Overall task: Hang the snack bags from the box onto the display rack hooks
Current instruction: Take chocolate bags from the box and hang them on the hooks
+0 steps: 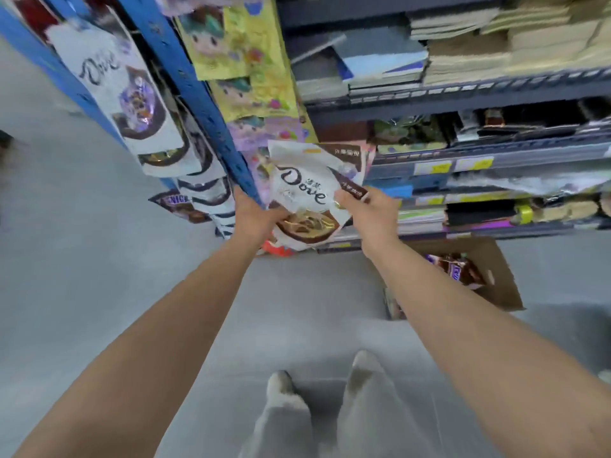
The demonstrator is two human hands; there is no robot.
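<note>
Dove bag (304,193) held before rack (211,120) at 12 o'clock; lower-left edge pinched by left hand (254,216), right side gripped by right hand (367,209); judged light, crinkly, slippery; best taken near top edge.

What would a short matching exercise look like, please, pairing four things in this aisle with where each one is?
Things: 1 central Dove bag; 2 cardboard box; 3 upper-left Dove bag; 4 notebook stack.
Places: A on the floor; B gripped by left hand and right hand; C on an upper shelf; D hanging by the blue upright.
Pairs: 1-B, 2-A, 3-D, 4-C.
</note>
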